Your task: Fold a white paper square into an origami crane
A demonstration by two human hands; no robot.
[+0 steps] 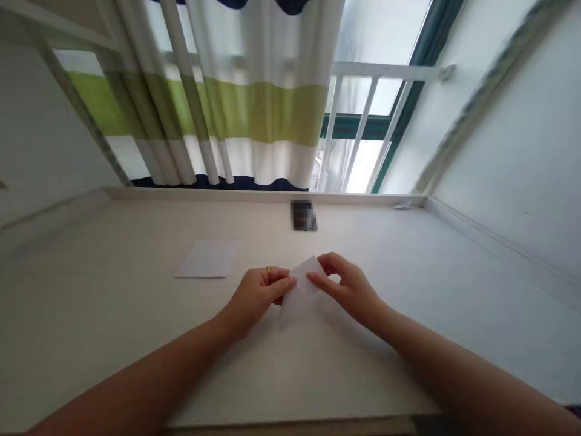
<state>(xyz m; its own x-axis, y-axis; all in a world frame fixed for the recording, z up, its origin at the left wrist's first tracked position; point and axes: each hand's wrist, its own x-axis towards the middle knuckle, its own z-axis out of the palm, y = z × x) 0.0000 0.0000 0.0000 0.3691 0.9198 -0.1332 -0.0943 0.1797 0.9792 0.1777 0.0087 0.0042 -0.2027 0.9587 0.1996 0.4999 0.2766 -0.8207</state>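
Observation:
A small folded white paper (pixel 300 293) sits just above the pale desk (pixel 113 327), held between both hands near the middle. My left hand (pixel 256 297), with a ring on one finger, pinches the paper's left edge. My right hand (pixel 347 286) pinches its upper right part with thumb and fingers curled over it. The paper's lower end rests on or close to the desk top.
A flat white sheet (pixel 206 259) lies on the desk to the left of the hands. A small dark blurred object (pixel 303 215) stands at the desk's back edge. Behind it hang striped curtains (pixel 254 109) over a barred window (pixel 363 139). A white wall (pixel 512 157) runs along the right.

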